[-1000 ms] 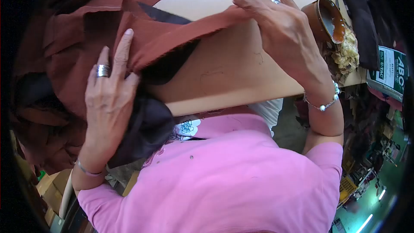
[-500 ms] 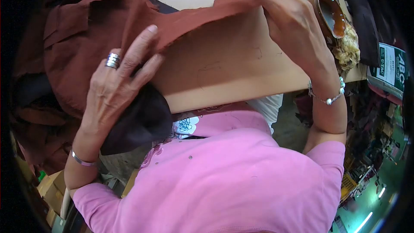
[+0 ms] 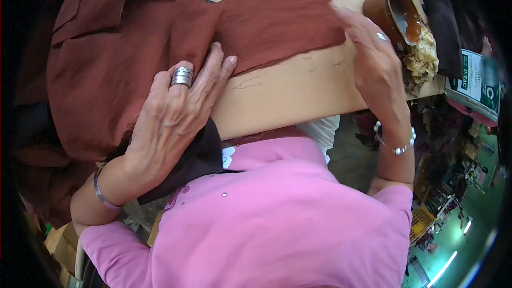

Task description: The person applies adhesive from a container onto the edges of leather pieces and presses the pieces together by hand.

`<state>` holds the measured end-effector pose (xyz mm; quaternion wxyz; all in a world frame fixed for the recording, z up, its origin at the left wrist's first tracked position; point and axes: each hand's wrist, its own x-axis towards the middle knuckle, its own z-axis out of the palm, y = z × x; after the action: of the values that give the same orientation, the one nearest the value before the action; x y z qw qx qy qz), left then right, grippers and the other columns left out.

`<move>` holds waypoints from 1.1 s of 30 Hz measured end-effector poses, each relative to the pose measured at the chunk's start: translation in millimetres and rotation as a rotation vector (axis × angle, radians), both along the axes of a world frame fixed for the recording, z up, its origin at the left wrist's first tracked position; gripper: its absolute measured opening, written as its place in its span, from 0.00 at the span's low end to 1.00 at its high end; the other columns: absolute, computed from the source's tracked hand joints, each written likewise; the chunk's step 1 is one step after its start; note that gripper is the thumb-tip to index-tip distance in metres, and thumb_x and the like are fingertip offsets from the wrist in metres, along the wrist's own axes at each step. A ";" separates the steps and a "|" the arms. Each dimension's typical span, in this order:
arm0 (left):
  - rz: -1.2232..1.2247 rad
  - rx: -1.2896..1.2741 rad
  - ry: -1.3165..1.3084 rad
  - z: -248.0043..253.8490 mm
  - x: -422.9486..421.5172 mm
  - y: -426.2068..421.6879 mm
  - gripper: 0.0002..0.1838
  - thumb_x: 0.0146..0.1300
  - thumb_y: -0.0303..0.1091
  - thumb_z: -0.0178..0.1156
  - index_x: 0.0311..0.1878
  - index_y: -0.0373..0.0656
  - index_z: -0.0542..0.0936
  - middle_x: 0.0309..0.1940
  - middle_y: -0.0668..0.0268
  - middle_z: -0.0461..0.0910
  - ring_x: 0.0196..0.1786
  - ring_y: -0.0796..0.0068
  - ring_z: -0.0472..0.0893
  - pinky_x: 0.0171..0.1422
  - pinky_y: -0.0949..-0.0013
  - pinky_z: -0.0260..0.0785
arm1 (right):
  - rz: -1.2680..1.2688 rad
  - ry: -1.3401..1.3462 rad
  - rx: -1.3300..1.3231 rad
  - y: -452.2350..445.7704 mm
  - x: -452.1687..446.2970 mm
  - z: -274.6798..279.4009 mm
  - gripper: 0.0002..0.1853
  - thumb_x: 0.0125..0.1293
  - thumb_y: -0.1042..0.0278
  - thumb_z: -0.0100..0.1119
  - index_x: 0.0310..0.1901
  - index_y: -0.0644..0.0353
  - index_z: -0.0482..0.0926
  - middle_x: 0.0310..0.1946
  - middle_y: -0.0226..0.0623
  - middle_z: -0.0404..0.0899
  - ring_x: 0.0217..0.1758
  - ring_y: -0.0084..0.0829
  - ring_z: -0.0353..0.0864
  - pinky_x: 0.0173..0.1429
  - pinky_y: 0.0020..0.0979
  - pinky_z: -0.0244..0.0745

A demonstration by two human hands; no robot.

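Note:
A reddish-brown cloth (image 3: 277, 21) lies flat on the tan tabletop (image 3: 277, 96), its long strip reaching toward the right. My left hand (image 3: 178, 107), wearing a wide silver ring, rests on the cloth near the strip's lower left edge, its fingers stretched out. At the strip's right end is my right hand (image 3: 373, 59), fingers extended and touching the cloth's edge; part of its fingers is hard to see. Dark cloth (image 3: 197, 155) hangs below my left wrist over the table's front edge.
A brown glazed bowl (image 3: 392, 16) stands at the right, with a crumpled yellowish clump (image 3: 421, 61) beside it. Dark fabric (image 3: 437, 16) hangs over the right edge near a green and white package (image 3: 472, 83). More brown cloth (image 3: 96, 11) is heaped at the left.
The raised strip has come down flat on the table and spread out. My left hand has moved right across the cloth, and my right hand has lowered to the strip's right end.

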<state>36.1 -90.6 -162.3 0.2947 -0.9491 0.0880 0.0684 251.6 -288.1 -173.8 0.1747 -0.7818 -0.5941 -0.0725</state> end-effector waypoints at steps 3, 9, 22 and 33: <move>0.021 -0.053 -0.012 -3.4 -0.6 1.1 0.36 0.56 0.22 0.49 0.72 0.49 0.60 0.68 0.67 0.63 0.39 0.73 0.73 0.36 0.75 0.63 | -0.122 -0.010 0.181 -20.6 5.0 24.4 0.22 0.60 0.81 0.56 0.58 0.61 0.74 0.55 0.41 0.77 0.59 0.40 0.76 0.63 0.37 0.69; -0.011 -0.089 -0.029 -1.2 1.4 3.2 0.37 0.53 0.18 0.50 0.70 0.46 0.63 0.66 0.65 0.66 0.36 0.75 0.71 0.35 0.75 0.62 | -0.325 -0.208 -0.127 -49.5 56.1 43.6 0.26 0.50 0.59 0.70 0.53 0.53 0.77 0.67 0.36 0.64 0.70 0.41 0.61 0.69 0.39 0.60; 0.004 -0.104 -0.048 -2.0 0.9 2.0 0.37 0.53 0.18 0.50 0.70 0.46 0.64 0.66 0.64 0.67 0.36 0.75 0.72 0.35 0.75 0.62 | -0.262 -0.166 -0.148 -43.5 68.6 54.5 0.24 0.44 0.58 0.73 0.43 0.57 0.78 0.69 0.38 0.60 0.67 0.46 0.66 0.64 0.43 0.66; 0.009 -0.137 -0.089 -8.0 0.0 2.3 0.37 0.53 0.18 0.51 0.70 0.47 0.64 0.65 0.66 0.67 0.37 0.74 0.71 0.35 0.75 0.61 | -0.379 -0.026 -0.140 -27.8 -23.0 8.3 0.21 0.49 0.76 0.57 0.49 0.50 0.80 0.46 0.32 0.73 0.50 0.37 0.71 0.52 0.50 0.62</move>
<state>36.1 -88.3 -170.2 0.2325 -0.9695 0.0752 0.0213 228.7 -316.0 -165.4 0.0956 -0.8888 -0.4423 -0.0728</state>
